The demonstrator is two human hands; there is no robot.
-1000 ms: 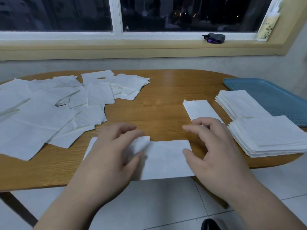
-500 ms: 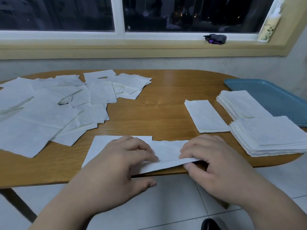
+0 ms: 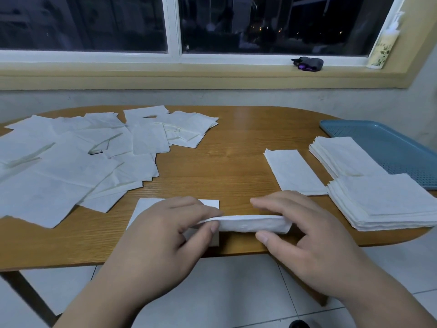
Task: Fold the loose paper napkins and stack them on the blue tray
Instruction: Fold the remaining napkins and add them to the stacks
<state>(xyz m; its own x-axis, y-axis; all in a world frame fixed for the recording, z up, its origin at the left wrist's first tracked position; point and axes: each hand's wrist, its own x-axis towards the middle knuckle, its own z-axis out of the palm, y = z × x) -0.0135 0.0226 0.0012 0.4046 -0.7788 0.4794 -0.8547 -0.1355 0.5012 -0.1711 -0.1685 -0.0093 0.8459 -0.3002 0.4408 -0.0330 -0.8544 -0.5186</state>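
Observation:
A white paper napkin [image 3: 254, 224] lies at the table's near edge, its front half lifted and curling over. My left hand [image 3: 163, 235] pinches its left part between thumb and fingers. My right hand [image 3: 298, 230] pinches the right end. Several loose napkins [image 3: 78, 159] are spread over the table's left half. One folded napkin [image 3: 294, 171] lies flat at centre right. Two stacks of folded napkins [image 3: 383, 202] sit at the right, partly on the blue tray [image 3: 387, 145].
The wooden table [image 3: 227, 147] has a rounded right end, and the tray overhangs it. Behind runs a yellow window sill with a dark small object [image 3: 307, 63] and a pale bottle [image 3: 383, 48]. White floor tiles show below the table's near edge.
Both hands came down to the napkin's near edge, took hold of it and lifted it, so the front half now rolls up over the back half.

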